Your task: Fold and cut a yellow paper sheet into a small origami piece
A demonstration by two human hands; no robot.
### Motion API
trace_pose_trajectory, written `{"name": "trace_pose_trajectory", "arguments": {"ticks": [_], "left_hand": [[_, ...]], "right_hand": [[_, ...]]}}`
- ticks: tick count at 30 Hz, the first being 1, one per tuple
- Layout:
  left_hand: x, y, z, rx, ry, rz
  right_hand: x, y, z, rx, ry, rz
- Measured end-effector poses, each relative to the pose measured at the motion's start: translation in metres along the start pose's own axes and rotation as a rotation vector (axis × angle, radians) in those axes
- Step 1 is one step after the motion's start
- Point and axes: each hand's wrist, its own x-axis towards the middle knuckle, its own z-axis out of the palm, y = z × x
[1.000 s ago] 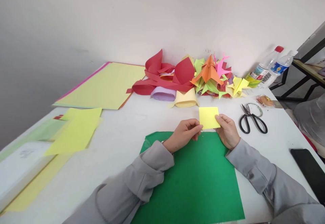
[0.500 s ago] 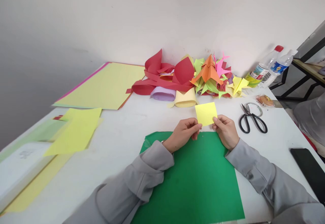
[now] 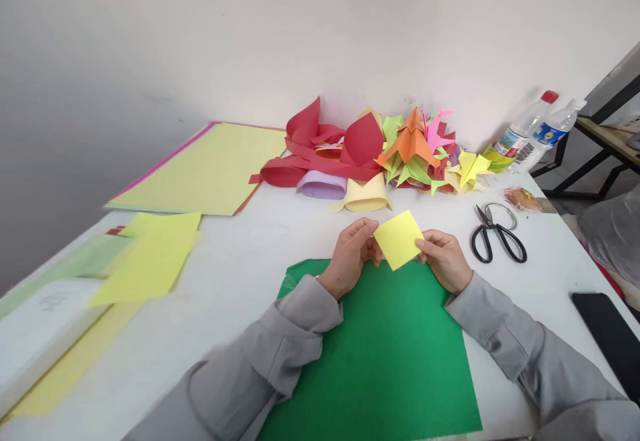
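A small square of yellow paper is held up over the far edge of a green sheet, turned so that one corner points down. My right hand pinches its right corner between thumb and fingers. At the left corner, the thumb and fingers of my left hand close on the paper's edge. Both hands hover above the table, with the fingertips behind the paper partly hidden.
Black-handled scissors lie right of my hands beside a tape roll. Folded paper shapes and red paper crowns stand along the wall. Bottles, a black phone-like slab and yellow sheets lie around.
The yellow paper has been turned from lying square to a diamond slant and has come slightly lower. My left hand has shifted up and left to its left corner.
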Motion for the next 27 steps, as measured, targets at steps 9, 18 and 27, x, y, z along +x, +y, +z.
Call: {"name": "trace_pose_trajectory", "arguments": {"ticks": [9,18,27], "left_hand": [[0.0018,-0.0015,-0.0013,-0.055,0.054,-0.013],[0.0003,-0.0064,0.0002,0.052,-0.057,0.042],[-0.0034,-0.0028,0.0048,0.190,-0.196,-0.010]], "right_hand": [[-0.0027,0.0021,0.0003,-0.066,-0.080,-0.086],[-0.0061,0.0013,0.0033,-0.275,-0.041,-0.084],[-0.0074,-0.0036,0.0091,-0.280,-0.055,-0.053]]}}
